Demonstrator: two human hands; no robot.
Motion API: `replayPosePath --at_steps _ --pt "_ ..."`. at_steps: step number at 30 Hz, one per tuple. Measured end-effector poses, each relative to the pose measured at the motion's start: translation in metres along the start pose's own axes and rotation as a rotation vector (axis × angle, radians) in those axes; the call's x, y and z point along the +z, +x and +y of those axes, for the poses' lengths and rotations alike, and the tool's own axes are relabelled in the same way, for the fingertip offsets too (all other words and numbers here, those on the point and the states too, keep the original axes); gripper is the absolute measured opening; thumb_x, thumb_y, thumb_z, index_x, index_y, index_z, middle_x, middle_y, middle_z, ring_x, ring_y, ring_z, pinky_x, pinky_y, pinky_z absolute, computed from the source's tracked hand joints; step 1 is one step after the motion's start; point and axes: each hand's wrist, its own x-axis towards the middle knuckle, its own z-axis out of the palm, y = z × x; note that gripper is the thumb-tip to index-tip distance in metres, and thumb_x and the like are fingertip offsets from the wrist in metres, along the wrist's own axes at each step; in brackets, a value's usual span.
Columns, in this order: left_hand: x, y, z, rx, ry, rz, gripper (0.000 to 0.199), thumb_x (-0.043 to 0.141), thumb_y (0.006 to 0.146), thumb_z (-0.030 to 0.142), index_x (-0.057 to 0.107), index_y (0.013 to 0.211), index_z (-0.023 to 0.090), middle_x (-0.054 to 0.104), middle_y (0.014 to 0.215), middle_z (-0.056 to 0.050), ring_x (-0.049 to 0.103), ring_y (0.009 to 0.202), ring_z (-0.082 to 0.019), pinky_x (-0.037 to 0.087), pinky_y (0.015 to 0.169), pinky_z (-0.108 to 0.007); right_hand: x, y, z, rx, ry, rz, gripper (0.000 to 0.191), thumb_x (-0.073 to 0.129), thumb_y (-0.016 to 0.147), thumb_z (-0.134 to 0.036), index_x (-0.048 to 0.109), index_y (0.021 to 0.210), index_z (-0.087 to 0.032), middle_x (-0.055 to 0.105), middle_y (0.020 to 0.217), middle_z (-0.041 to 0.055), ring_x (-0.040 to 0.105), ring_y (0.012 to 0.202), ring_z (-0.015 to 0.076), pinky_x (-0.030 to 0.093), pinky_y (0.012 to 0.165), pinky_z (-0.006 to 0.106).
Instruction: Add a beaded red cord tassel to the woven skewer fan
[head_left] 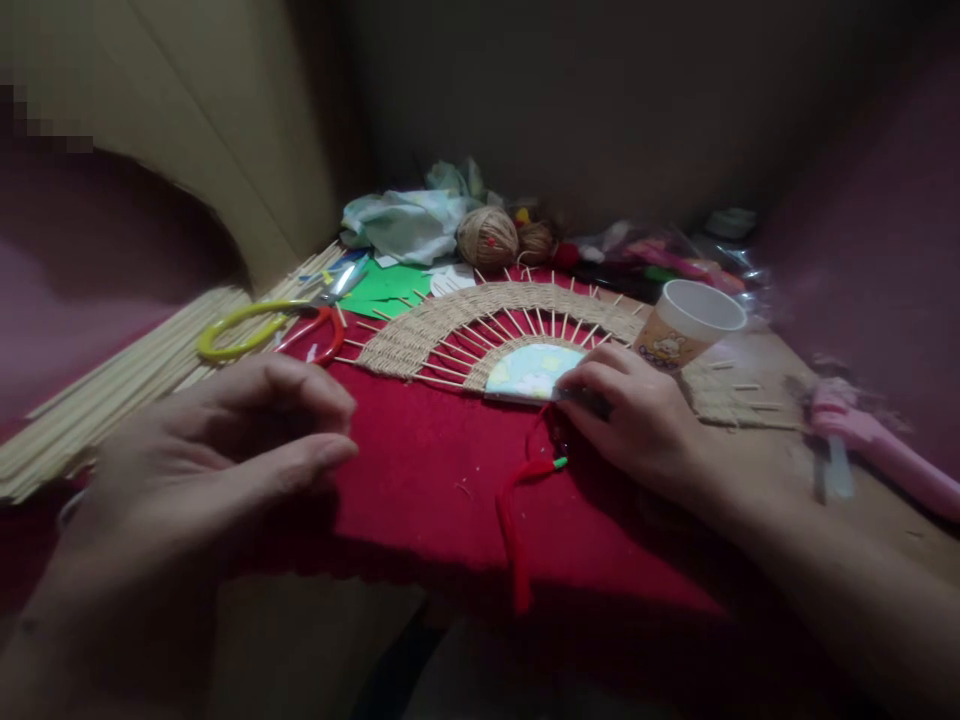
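A half-round fan (450,325) of woven tan cord on thin sticks lies on a red cloth. Its hub is covered with pale blue and yellow patterned fabric (529,370). My right hand (637,415) has its fingers closed at the right end of this hub; something dark shows under the fingers, too blurred to name. Below that hand lies a red tassel (514,540) with a green band and small dark beads near its top. My left hand (240,440) is raised at the left, fingers curled, with a gap between thumb and forefinger and nothing visible between them.
Scissors (247,335) with yellow and red handles lie beside a bundle of thin sticks (112,380) at left. Balls of twine (487,238), fabric (405,225) and green paper (386,288) are behind. A cup (694,320) and a pink glue gun-like tool (877,430) are right.
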Motion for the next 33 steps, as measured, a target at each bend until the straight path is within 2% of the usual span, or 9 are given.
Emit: replayPosePath --at_steps 2,3,4,6,9,14,22,29,33 --pt "0.006 0.003 0.007 -0.262 -0.123 0.019 0.005 0.060 0.084 0.025 0.056 0.087 0.026 0.057 0.053 0.007 0.055 0.041 -0.011 0.042 0.035 -0.020 0.002 0.002 -0.001 -0.032 -0.072 -0.008 0.014 0.054 0.084 -0.018 0.064 0.076 -0.013 0.061 0.080 0.0102 0.056 0.076 0.0199 0.048 0.068 0.033" --pt "0.010 0.006 0.011 -0.326 -0.163 -0.025 0.005 0.058 0.085 0.029 0.056 0.085 0.024 0.054 0.049 0.007 0.052 0.039 -0.009 0.040 0.035 -0.019 0.003 0.003 -0.001 -0.042 -0.113 -0.019 0.014 0.054 0.084 -0.018 0.063 0.075 -0.013 0.060 0.079 0.0099 0.056 0.075 0.0199 0.047 0.067 0.032" --pt "0.013 0.009 0.014 -0.333 -0.171 -0.087 0.009 0.057 0.086 0.032 0.057 0.083 0.023 0.052 0.048 0.007 0.051 0.038 -0.009 0.038 0.034 -0.018 0.003 0.003 -0.003 -0.050 -0.157 -0.034 0.014 0.054 0.083 -0.017 0.063 0.074 -0.013 0.060 0.079 0.0097 0.056 0.075 0.0199 0.047 0.067 0.032" --pt "0.020 0.016 0.015 -0.240 -0.114 -0.193 0.014 0.056 0.085 0.034 0.058 0.080 0.021 0.054 0.051 0.005 0.051 0.041 -0.009 0.038 0.035 -0.018 0.003 0.003 -0.006 -0.060 -0.257 -0.060 0.013 0.053 0.083 -0.016 0.062 0.073 -0.014 0.060 0.079 0.0090 0.055 0.075 0.0197 0.045 0.065 0.030" --pt "0.031 0.024 0.010 -0.064 0.022 -0.261 0.015 0.057 0.085 0.032 0.060 0.079 0.019 0.060 0.063 0.003 0.055 0.053 -0.010 0.042 0.044 -0.019 0.004 0.003 -0.011 -0.084 -0.411 -0.076 0.014 0.052 0.083 -0.014 0.059 0.071 -0.016 0.058 0.076 0.0075 0.052 0.070 0.0186 0.040 0.059 0.029" --pt "0.046 0.024 0.005 0.055 0.109 -0.357 0.015 0.052 0.089 0.028 0.061 0.082 0.018 0.064 0.073 0.001 0.057 0.063 -0.011 0.045 0.057 -0.020 0.003 0.003 -0.013 -0.170 -0.530 -0.087 0.018 0.051 0.085 -0.013 0.059 0.069 -0.015 0.058 0.073 0.0076 0.052 0.068 0.0190 0.040 0.057 0.030" --pt "0.049 0.024 0.003 0.084 0.146 -0.360 0.014 0.051 0.089 0.024 0.061 0.082 0.018 0.065 0.077 0.002 0.058 0.068 -0.010 0.044 0.063 -0.020 -0.010 0.004 -0.013 -0.175 -0.245 -0.115 0.026 0.044 0.088 -0.018 0.066 0.076 -0.014 0.061 0.076 0.0114 0.056 0.073 0.0207 0.048 0.066 0.033" --pt "0.051 0.026 0.003 0.088 0.158 -0.356 0.015 0.050 0.090 0.024 0.061 0.083 0.018 0.065 0.076 0.002 0.058 0.067 -0.011 0.044 0.064 -0.021 -0.007 0.002 -0.008 -0.180 -0.207 -0.077 0.020 0.050 0.084 -0.015 0.068 0.078 -0.013 0.064 0.078 0.0118 0.059 0.074 0.0222 0.050 0.067 0.035" --pt "0.046 0.036 0.003 0.133 0.322 -0.280 0.012 0.050 0.088 0.022 0.060 0.089 0.016 0.064 0.084 -0.003 0.059 0.075 -0.015 0.046 0.068 -0.027 -0.014 0.000 -0.011 -0.128 -0.086 0.006 0.018 0.048 0.086 -0.013 0.066 0.086 -0.014 0.066 0.083 0.0106 0.062 0.076 0.0198 0.050 0.067 0.031"
